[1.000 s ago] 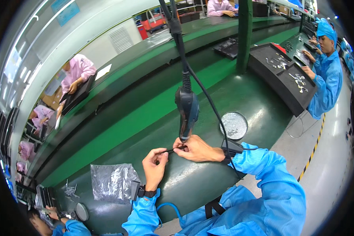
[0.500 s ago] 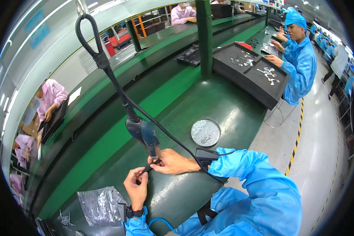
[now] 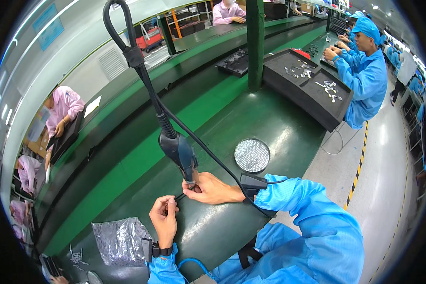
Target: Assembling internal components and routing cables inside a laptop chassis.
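Observation:
A dark blue hanging electric screwdriver [image 3: 179,152] points down, its tip close above my right hand [image 3: 214,189]. That hand is closed, its thumb and fingers pinching a small thin dark strip [image 3: 180,196] under the tip. My left hand [image 3: 164,220] is closed on the strip's other end with thumb and forefinger. The exact kind of the strip is too small to make out. Both hands are over the green bench [image 3: 208,222]. Beside my left wrist lies a clear plastic bag [image 3: 120,240] of dark items.
A round dish with a dimpled silvery surface [image 3: 252,155] stands beyond my right hand. Farther right are a black tray [image 3: 293,97] with pale parts and a co-worker [image 3: 367,78] in blue. Small metal pieces [image 3: 77,258] lie at lower left. A black cable [image 3: 208,153] crosses above my right wrist.
The view has shifted slightly. My left hand's fingers have loosened a little around the strip, and more of it shows between the hands. The screwdriver stays above my right hand.

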{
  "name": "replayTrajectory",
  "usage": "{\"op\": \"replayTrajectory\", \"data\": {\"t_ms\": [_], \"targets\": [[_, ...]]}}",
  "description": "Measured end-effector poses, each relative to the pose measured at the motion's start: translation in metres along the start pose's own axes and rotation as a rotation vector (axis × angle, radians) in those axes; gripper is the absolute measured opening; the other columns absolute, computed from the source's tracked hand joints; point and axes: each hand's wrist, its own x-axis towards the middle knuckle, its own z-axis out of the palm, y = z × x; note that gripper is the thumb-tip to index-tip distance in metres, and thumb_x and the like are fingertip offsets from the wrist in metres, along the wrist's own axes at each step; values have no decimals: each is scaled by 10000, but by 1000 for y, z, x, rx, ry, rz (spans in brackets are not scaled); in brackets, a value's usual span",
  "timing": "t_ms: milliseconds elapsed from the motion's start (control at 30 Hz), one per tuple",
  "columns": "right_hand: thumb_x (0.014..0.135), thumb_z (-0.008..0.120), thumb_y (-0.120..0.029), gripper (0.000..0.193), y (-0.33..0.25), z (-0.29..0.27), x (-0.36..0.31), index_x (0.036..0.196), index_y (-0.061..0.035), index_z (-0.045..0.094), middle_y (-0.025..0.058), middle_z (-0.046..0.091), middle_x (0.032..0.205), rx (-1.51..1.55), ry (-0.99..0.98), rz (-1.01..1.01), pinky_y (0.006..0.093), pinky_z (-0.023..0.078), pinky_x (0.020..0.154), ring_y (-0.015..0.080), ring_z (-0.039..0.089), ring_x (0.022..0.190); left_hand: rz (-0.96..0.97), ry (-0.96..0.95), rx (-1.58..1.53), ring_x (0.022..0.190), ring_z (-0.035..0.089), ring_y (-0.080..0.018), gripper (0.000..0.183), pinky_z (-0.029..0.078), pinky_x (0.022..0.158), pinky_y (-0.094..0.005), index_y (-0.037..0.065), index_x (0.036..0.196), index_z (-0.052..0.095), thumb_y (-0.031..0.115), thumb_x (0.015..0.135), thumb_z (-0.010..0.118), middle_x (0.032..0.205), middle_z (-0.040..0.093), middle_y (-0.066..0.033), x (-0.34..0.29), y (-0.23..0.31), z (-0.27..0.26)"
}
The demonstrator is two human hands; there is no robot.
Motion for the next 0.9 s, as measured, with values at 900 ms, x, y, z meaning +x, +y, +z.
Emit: {"op": "replayTrajectory", "data": {"t_ms": [900], "targets": [[960,718,-56,198,12,3,2,1151,-35,673,77,613,704,68,89,-55,373,448,574,159,576,610,-11,3,-6,739,662,-74,107,543,678,-232,-31,1092,744,43,1016,734,865,727,-25,-1,0,-1]]}}
